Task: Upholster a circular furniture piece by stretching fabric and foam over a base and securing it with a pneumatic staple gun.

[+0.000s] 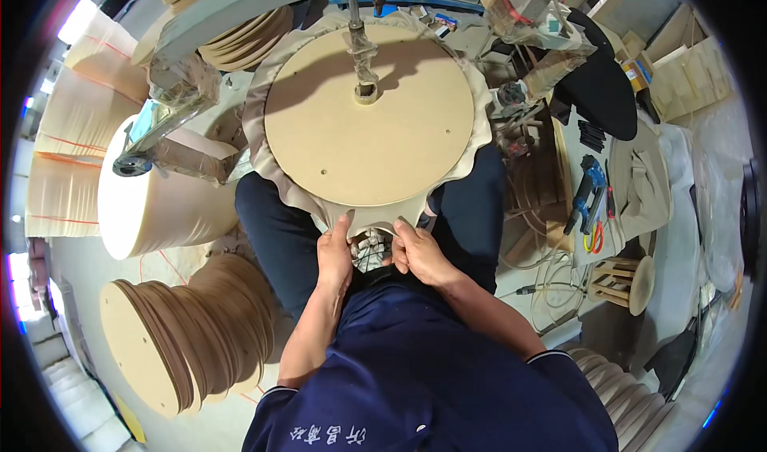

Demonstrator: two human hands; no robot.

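Observation:
In front of me a round tan wooden board (pixel 367 144) lies under a metal press rod (pixel 355 21) that bears on its centre. Beige fabric (pixel 260 144) sticks out from beneath the board all around, in a loose wavy edge. My left hand (pixel 335 254) pinches the near edge of this fabric, thumb on top. A short way to the right my right hand (pixel 417 252) grips the same edge, thumb also on top. Between the hands the fabric is drawn toward me, and its folds stretch out from the board's rim. The undersides of both hands are hidden.
A grey metal frame (pixel 264 9) arches over the board's far side. Stacked round boards (pixel 172 340) stand at lower left, below a large cream foam roll (pixel 160 188). On the right-hand table lie a blue staple gun (pixel 588 190), scissors (pixel 594 238) and folded beige fabric (pixel 639 180).

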